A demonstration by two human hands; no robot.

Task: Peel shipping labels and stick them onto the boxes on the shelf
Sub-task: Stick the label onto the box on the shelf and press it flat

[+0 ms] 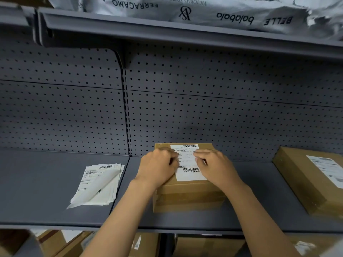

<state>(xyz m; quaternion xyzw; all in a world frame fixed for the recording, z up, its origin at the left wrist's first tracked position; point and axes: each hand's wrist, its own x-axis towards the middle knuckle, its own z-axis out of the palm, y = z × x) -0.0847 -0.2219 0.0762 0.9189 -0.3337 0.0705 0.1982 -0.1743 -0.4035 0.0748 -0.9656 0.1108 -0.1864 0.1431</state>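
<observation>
Left hand [158,166]: fingers curled, pressing flat on the left edge of a white shipping label [189,164]; grasping nothing, so far as can be seen. Right hand [213,164]: likewise curled, fingertips bearing down on the label's right edge; nothing held.

Label: lies face up on top of the centre box [187,195], barcode at far and near ends; appears laid down and under smoothing; judged nearly finished.

Centre box: brown cardboard, standing on the shelf [55,191] close to the back panel.

Second box [306,179]: to the right, well apart, set at an angle; already bears a label [326,169] on its top; judged done.

Label stack [100,182]: loose fanned sheets to the left on the shelf, a pale backing strip lying across them; work therefore remains, though no unlabelled box shows on this level.

Shelf: grey metal, matte, otherwise bare; pegboard back [222,108] with regular holes.

Above: upper shelf carrying grey printed mailer bags [204,10]. Below: further cardboard boxes [209,245], partly seen; label state unclear.
</observation>
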